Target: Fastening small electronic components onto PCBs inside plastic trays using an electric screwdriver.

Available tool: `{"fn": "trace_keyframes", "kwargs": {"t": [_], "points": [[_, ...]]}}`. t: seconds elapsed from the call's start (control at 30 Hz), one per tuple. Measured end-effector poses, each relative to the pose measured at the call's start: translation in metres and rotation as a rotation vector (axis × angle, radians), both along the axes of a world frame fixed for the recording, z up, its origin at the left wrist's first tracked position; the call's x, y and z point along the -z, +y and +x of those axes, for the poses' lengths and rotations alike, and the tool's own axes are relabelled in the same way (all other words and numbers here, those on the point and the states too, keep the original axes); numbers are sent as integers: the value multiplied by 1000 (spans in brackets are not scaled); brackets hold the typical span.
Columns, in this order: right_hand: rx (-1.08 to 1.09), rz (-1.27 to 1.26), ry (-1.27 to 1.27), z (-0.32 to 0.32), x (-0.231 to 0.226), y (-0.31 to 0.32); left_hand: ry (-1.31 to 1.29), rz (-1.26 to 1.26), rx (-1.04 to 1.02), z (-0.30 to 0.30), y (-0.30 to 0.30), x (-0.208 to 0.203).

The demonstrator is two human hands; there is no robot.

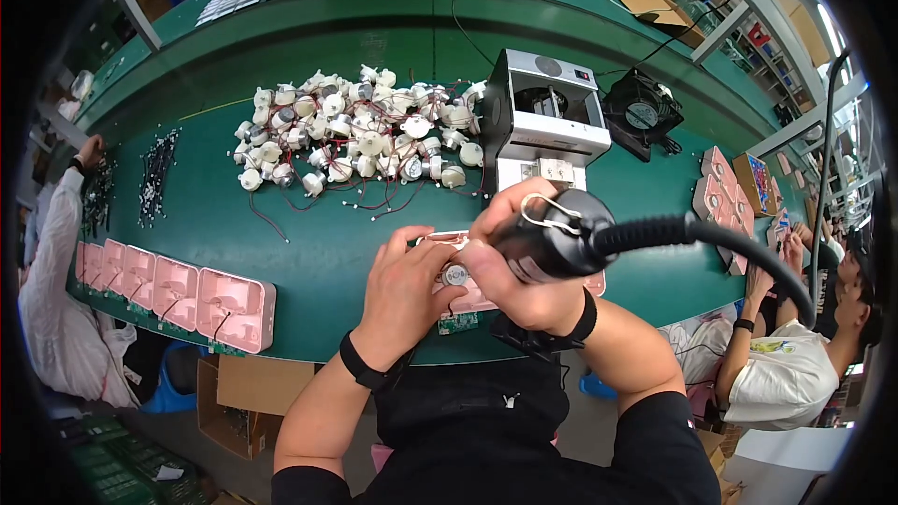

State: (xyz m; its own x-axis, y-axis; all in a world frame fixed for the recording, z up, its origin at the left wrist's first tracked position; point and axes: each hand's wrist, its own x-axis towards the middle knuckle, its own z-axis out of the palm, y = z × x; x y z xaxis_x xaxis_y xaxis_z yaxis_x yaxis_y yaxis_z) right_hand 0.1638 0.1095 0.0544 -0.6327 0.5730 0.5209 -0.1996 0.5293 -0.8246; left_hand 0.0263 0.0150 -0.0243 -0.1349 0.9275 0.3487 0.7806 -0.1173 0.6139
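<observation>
My right hand (528, 285) is wrapped around a black electric screwdriver (552, 238), whose thick cable runs off to the right. The tool points down over a pink plastic housing (479, 297) on the green bench; its tip is hidden by my hand. Inside the housing sits a small round motor (456, 275) with a metal end. Thumb and fingers of my left hand (398, 285) close around that motor, steadying it in the housing. A green circuit board (458, 324) lies at the housing's near edge, by the bench's front.
Beyond my hands lies a heap of white motors (360, 131) with red wires. A silver-black screw feeder (547, 122) and a black fan (644, 112) stand right of it. Pink housings (234, 309) line the left front; more (725, 201) lie right. Co-workers sit at both sides.
</observation>
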Motion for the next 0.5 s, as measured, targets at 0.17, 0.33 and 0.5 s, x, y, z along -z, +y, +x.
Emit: {"fn": "trace_keyframes", "kwargs": {"t": [0.17, 0.33, 0.5], "points": [[47, -30, -37, 2, 12, 1, 6, -18, -7, 2, 0, -3], [36, -219, 20, 6, 1, -3, 37, -36, 4, 1, -1, -3], [-3, -192, 95, 10, -6, -6, 31, -40, 2, 2, -2, -2]]}}
